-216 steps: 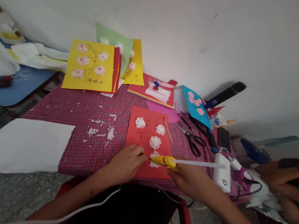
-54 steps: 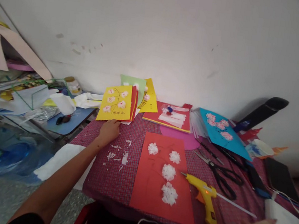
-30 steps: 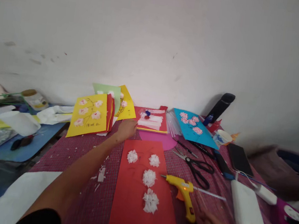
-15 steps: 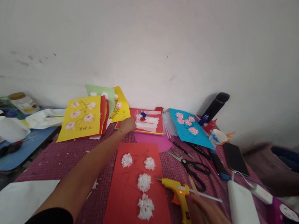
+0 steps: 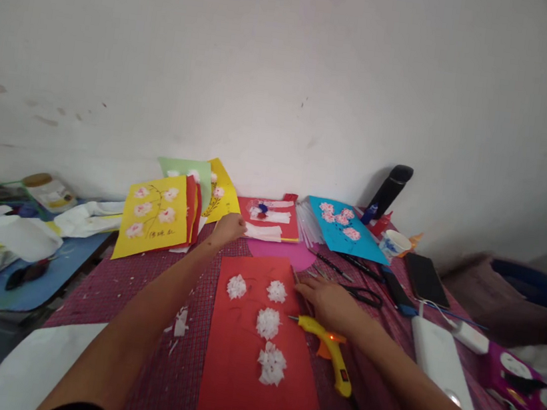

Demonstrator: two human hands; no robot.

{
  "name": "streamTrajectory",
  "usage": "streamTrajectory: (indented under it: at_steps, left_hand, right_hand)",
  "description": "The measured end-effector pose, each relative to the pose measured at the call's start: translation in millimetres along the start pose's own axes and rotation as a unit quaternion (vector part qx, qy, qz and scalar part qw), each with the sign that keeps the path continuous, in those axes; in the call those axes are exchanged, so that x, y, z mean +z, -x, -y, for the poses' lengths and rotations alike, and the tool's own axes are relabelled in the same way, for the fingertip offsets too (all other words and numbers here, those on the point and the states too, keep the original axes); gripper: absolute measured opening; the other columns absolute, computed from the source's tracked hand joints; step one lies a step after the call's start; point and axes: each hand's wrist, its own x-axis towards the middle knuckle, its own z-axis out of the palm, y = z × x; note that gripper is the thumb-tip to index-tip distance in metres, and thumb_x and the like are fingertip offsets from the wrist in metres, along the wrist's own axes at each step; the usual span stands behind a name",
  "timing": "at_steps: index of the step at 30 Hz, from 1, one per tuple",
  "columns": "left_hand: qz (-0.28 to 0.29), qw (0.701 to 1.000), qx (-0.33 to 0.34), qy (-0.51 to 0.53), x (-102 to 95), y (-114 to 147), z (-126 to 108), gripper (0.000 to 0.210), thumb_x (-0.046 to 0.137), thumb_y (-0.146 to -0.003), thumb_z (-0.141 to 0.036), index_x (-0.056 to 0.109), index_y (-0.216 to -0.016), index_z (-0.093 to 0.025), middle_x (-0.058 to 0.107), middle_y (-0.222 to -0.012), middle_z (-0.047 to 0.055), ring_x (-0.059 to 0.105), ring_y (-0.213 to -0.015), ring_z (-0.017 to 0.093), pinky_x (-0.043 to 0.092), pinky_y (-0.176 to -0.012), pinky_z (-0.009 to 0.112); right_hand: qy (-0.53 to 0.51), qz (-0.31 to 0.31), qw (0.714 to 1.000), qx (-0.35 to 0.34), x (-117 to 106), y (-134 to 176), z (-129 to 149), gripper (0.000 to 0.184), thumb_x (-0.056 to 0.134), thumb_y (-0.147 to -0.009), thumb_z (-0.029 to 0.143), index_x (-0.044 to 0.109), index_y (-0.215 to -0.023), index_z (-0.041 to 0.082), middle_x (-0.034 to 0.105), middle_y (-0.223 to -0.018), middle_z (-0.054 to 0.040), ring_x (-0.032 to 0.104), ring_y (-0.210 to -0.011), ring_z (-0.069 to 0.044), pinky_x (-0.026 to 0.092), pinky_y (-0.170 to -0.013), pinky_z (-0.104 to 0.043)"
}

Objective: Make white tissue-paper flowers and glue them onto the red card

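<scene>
My left hand (image 5: 231,228) is at the far side of the table, fingers pinched on the left end of a white paper strip (image 5: 264,233) lying on a red card (image 5: 292,229). My right hand (image 5: 331,301) rests by the upper right edge of a red sheet (image 5: 249,393), over the scissors (image 5: 367,297), which it partly covers. A thin stick (image 5: 295,276) pokes out at its fingertips; the rest is hidden. The sheet bears several crumpled white paper flowers (image 5: 271,364) and faint lines. Just below my right hand lies a yellow glue gun (image 5: 329,350), its light glowing.
Yellow flower cards (image 5: 154,216) stand at the left, a blue one (image 5: 346,228) at the right. Further right are a paper cup (image 5: 394,244), a black phone (image 5: 426,280), a white power bank (image 5: 443,368) and a purple socket block (image 5: 515,378). White paper (image 5: 37,369) lies front left.
My right hand has moved forward and left from beside the glue gun to the red sheet's upper edge. My left hand shifts slightly, and the strip at its fingers has moved a little.
</scene>
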Motion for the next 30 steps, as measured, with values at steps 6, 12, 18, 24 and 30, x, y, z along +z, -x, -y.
streamTrajectory:
  at_steps: [6, 12, 18, 24, 30]
  left_hand:
    - [-0.014, 0.997, -0.013, 0.07, 4.0, -2.9, 3.9, 0.033, 0.064, -0.076, -0.013, 0.07, -0.108, -0.015, 0.075, -0.102, 0.007, 0.068, -0.089, 0.017, 0.048, -0.074, 0.023]
    - [-0.017, 0.992, -0.032, 0.124, 3.1, -11.9, 5.2, 0.036, 0.062, -0.082, -0.021, 0.066, -0.118, -0.015, 0.076, -0.095, 0.006, 0.069, -0.077, 0.016, 0.051, -0.07, 0.024]
    - [0.001, 0.988, -0.045, 0.147, 12.1, -19.2, 12.8, 0.032, 0.058, -0.083, -0.016, 0.068, -0.114, -0.016, 0.077, -0.094, 0.006, 0.07, -0.07, 0.015, 0.051, -0.066, 0.022]
    - [0.016, 0.985, -0.043, 0.165, 23.6, -20.7, 22.3, 0.03, 0.056, -0.085, -0.017, 0.067, -0.113, -0.017, 0.077, -0.098, 0.005, 0.071, -0.066, 0.012, 0.051, -0.062, 0.021]
    - [0.002, 0.986, -0.01, 0.166, 20.5, -12.1, 28.0, 0.025, 0.056, -0.089, -0.021, 0.069, -0.109, -0.017, 0.077, -0.102, 0.005, 0.073, -0.082, 0.015, 0.054, -0.073, 0.023]
  right_hand:
    - [-0.004, 0.017, 0.996, 0.084, -7.7, -7.8, 3.6, 0.028, 0.055, -0.095, 0.018, 0.07, -0.118, 0.019, 0.074, -0.111, -0.013, 0.068, -0.103, -0.024, 0.046, -0.091, -0.03]
    - [-0.032, -0.02, 0.985, 0.171, -13.1, -58.7, -1.0, 0.03, 0.044, -0.101, 0.024, 0.072, -0.11, 0.017, 0.076, -0.111, -0.0122, 0.07, -0.102, -0.023, 0.047, -0.086, -0.028]
    - [-0.061, -0.045, 0.971, 0.228, -1.9, -129.4, -12.4, 0.035, 0.056, -0.095, 0.023, 0.066, -0.126, 0.013, 0.069, -0.128, -0.0161, 0.066, -0.115, -0.026, 0.047, -0.095, -0.03]
    - [-0.078, -0.032, 0.949, 0.302, 14.7, -182.8, -20.4, 0.034, 0.061, -0.099, 0.033, 0.062, -0.127, 0.014, 0.064, -0.13, -0.0153, 0.065, -0.112, -0.026, 0.053, -0.095, -0.041]
    - [-0.096, 0.009, 0.942, 0.323, 23.2, -192.8, -32.1, 0.035, 0.064, -0.098, 0.035, 0.061, -0.128, 0.017, 0.064, -0.128, -0.01, 0.066, -0.107, -0.024, 0.058, -0.09, -0.044]
